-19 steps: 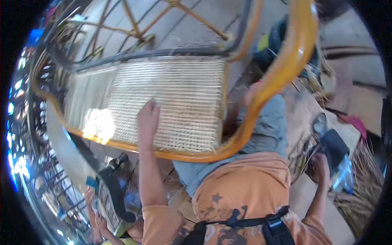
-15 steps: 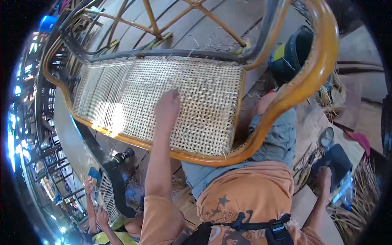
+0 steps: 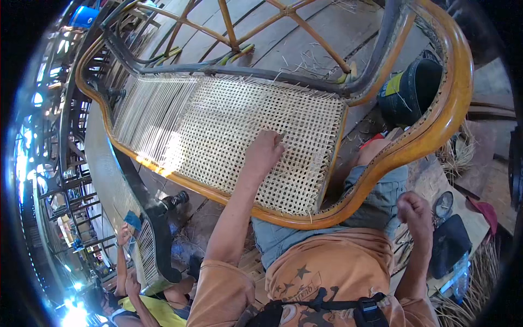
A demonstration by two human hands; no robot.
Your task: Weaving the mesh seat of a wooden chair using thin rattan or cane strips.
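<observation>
A: Nearest stuff?
B: Orange shirt, grey shorts, knee up. Right hand [image 3: 415, 210] low right, fingers curled together into a loose fist, off the chair; can't tell if anything's in it. Beside it a dark pouch [image 3: 449, 245] on the wooden floor [image 3: 316, 41], with loose cane strands [image 3: 463, 155] nearby.
A: Left hand?
B: Left hand [image 3: 264, 152] rests on the woven cane seat [image 3: 229, 125], fingers bunched together and pressed into the mesh near its middle; whether it pinches a strand I can't tell.
A: Where's the seat?
B: In the curved orange wooden frame [image 3: 436, 131], lying across the lap. Right part fully woven, left part only straight strands.
A: Farther?
B: Black bucket [image 3: 408, 90] past the frame at right, chair legs [image 3: 229, 27] up top. Another person's hands [image 3: 125, 234] lower left, at a second cane panel [image 3: 103, 174].
</observation>
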